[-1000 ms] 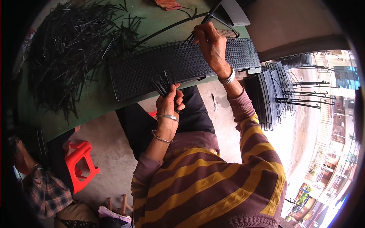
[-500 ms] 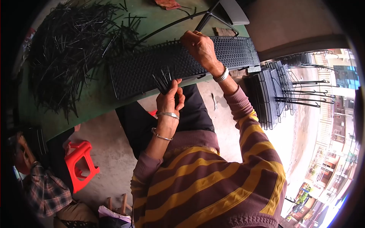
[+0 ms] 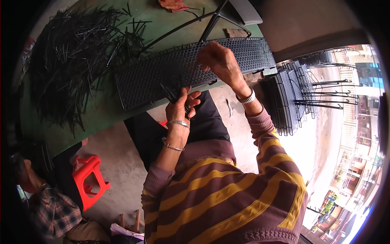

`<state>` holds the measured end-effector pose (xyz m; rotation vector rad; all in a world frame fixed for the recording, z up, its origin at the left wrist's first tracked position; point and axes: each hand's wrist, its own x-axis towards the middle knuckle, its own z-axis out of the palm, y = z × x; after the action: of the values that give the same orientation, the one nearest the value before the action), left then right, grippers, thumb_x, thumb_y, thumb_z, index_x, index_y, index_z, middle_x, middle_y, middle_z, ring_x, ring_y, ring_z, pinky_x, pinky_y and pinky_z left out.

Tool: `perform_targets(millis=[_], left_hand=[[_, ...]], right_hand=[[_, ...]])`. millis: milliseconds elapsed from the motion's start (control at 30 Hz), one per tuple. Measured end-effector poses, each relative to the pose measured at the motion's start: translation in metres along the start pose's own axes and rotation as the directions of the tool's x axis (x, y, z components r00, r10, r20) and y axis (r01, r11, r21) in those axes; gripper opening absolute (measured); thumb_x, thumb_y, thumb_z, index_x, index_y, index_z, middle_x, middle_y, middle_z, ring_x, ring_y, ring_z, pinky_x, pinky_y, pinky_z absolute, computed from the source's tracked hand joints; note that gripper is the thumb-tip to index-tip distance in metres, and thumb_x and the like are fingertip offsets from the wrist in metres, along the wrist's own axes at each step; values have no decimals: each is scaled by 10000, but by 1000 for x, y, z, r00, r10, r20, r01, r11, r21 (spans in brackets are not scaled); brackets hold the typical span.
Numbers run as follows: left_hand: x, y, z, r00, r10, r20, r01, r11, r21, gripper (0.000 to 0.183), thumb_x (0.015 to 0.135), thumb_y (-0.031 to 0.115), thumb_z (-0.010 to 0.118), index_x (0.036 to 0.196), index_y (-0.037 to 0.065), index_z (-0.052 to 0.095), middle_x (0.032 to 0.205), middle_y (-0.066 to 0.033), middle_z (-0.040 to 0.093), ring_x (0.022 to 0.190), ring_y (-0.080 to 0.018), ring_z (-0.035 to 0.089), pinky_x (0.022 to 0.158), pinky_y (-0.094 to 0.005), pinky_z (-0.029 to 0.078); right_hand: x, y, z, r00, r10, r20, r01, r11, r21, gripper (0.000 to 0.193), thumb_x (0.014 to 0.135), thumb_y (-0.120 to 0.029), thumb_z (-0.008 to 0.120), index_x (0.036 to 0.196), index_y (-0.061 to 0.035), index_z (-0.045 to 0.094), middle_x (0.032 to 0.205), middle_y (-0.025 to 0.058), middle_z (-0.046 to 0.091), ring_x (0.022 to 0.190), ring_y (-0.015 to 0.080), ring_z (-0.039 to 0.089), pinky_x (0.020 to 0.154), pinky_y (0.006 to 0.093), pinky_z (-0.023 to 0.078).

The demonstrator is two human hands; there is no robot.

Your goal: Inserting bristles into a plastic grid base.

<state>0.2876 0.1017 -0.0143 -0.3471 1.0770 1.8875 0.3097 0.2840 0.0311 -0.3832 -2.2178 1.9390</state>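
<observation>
My left hand (image 3: pixel 178 106) is closed on a small bundle of thin black strips (image 3: pixel 170 92), their tips pointing up and away from me. It is just over the near edge of a long black perforated mesh panel (image 3: pixel 142 78), which lies on a green table (image 3: pixel 73 136). Above the panel's middle is my right hand (image 3: pixel 219 61), bent at the wrist, its fingers smeared by motion. Whether those fingers hold a strip cannot be made out. A black metal frame of thin bars (image 3: pixel 213 21) stands at the panel's far side.
A large heap of black strips (image 3: pixel 71 61) covers the table's left. Stacked black mesh racks with long hooks (image 3: pixel 284 99) stand beyond the table on the right. To the lower left are a red plastic stool (image 3: pixel 91 183) and another person in a plaid shirt (image 3: pixel 59 211).
My right hand has come back from the panel's far edge toward me and slightly right, its fingers now blurred. My left hand has barely moved and keeps the strips.
</observation>
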Motion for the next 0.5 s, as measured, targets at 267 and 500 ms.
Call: perform_targets(millis=[267, 500], left_hand=[[-1, -9, -3, 999, -3, 33, 4, 999, -45, 263, 940, 316, 559, 1018, 65, 566, 758, -80, 641, 488, -49, 391, 417, -194, 287], [-7, -1, 10, 999, 1, 42, 0, 1000, -25, 240, 947, 301, 550, 1018, 72, 551, 743, -79, 636, 453, -22, 325, 391, -173, 247]], right_hand=[[37, 18, -20, 661, -672, -333, 291, 639, -712, 34, 886, -10, 562, 896, -32, 538, 707, 48, 598, 580, 92, 593, 495, 221, 441], [39, 20, -21, 714, -632, -300, 319, 676, -664, 34, 885, -26, 565, 917, -37, 571, 734, 56, 614, 574, 107, 596, 505, 234, 455]])
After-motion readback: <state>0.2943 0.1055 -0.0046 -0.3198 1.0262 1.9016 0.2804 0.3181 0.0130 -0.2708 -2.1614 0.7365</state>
